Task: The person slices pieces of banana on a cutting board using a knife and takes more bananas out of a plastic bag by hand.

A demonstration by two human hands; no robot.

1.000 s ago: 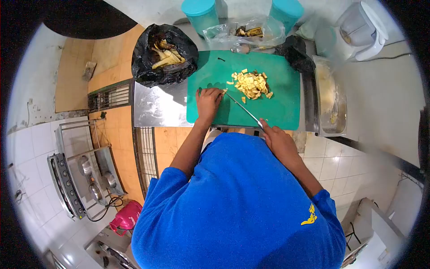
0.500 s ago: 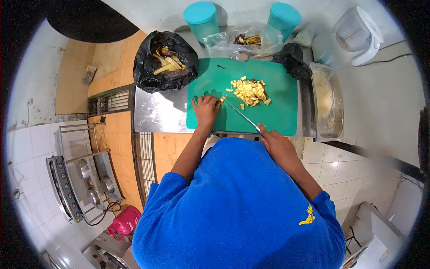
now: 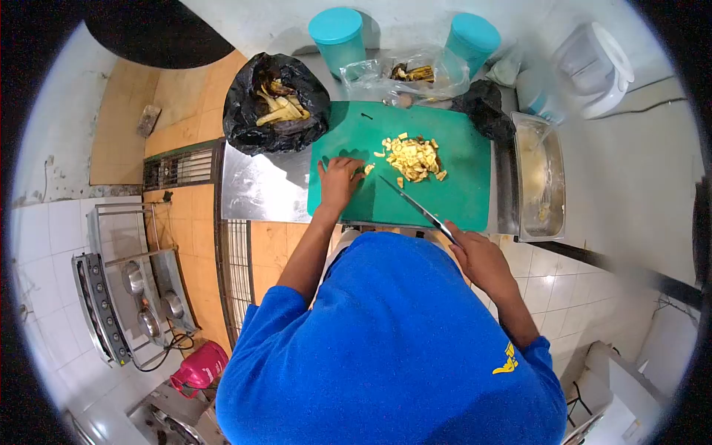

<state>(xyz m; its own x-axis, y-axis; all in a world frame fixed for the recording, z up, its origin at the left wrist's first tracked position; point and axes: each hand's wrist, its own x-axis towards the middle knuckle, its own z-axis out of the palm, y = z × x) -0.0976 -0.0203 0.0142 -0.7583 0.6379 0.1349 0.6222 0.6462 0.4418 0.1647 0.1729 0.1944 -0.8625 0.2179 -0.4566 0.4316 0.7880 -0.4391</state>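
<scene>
My right hand (image 3: 478, 257) is closed round the handle of a knife (image 3: 417, 205). The blade points up and left above a green cutting board (image 3: 415, 211), its tip apart from the food. On the board's left part rests my left hand (image 3: 341, 182), palm down with fingers spread. Just right of its fingertips lies a small yellow piece (image 3: 368, 169); whether anything sits under the fingers is hidden. A heap of chopped yellow pieces, seemingly banana or plantain (image 3: 414, 158), lies right of centre, with a few loose bits around it.
A black plastic bag (image 3: 241, 111) with peels stands at the back left. Behind the board are a clear bag (image 3: 378, 78) with dark-yellow fruit, two turquoise-lidded containers (image 3: 337, 44) (image 3: 475, 37) and a black bag (image 3: 486, 107). A metal tray (image 3: 526, 222) stands right.
My right hand has drawn the knife down and right, away from the small piece by my left hand. My left hand has barely moved.
</scene>
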